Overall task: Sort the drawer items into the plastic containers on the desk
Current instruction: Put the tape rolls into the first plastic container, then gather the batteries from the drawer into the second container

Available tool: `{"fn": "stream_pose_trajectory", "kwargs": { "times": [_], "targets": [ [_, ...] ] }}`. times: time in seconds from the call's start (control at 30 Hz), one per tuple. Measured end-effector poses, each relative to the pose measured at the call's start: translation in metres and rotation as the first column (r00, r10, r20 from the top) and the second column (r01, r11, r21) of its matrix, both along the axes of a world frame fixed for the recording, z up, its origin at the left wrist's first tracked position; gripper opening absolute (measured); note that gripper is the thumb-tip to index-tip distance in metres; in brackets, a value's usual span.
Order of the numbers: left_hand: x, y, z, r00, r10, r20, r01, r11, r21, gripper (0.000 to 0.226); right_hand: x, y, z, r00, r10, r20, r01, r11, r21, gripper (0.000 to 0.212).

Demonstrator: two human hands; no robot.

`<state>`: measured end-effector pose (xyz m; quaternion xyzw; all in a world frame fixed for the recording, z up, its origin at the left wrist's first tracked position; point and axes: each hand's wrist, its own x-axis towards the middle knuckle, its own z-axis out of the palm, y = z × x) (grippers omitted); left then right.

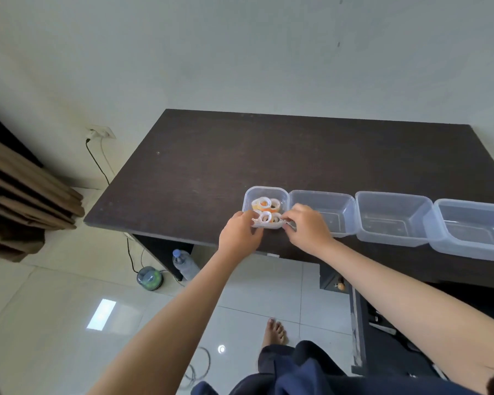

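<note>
- Tape rolls, white with orange, sit in leftmost container on dark desk, near its front edge.
- Left hand at that container's near-left corner, fingers curled onto the rolls.
- Right hand at near-right corner, fingertips pinching at the rolls' edge; exact grip hard to tell.
- Three more clear containers in a row to the right, touching side by side.
- Drawer open below desk, right side.
</note>
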<state>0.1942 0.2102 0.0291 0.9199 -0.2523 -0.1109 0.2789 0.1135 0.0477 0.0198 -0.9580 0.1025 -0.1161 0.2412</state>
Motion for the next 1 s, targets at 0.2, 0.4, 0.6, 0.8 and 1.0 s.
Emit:
{"fn": "stream_pose_trajectory", "kwargs": {
  "times": [0.2,0.4,0.6,0.8,1.0],
  "targets": [
    [-0.083,0.014,-0.012,0.996,-0.007,-0.086,0.003,0.999,-0.052,0.036,-0.085,0.021,-0.012,0.995,0.038,-0.092,-0.035,0.999,0.037,0.022],
    [-0.159,-0.009,-0.032,0.978,-0.137,-0.157,0.134,0.991,-0.028,0.034,-0.18,0.015,-0.033,0.965,-0.004,-0.261,0.026,0.996,0.081,0.023],
    [-0.209,-0.054,-0.048,0.938,-0.269,-0.216,0.274,0.962,-0.007,0.033,-0.249,-0.026,-0.056,0.934,-0.115,-0.338,0.159,0.981,0.106,0.021],
    [-0.241,-0.118,-0.066,0.915,-0.311,-0.256,0.326,0.945,0.017,0.034,-0.297,-0.095,-0.073,0.88,-0.205,-0.428,0.284,0.95,0.129,0.021],
    [-0.275,-0.182,-0.096,0.883,-0.289,-0.369,0.333,0.941,0.06,0.032,-0.34,-0.167,-0.094,0.804,-0.222,-0.552,0.33,0.938,0.103,0.033]
  ]
}}
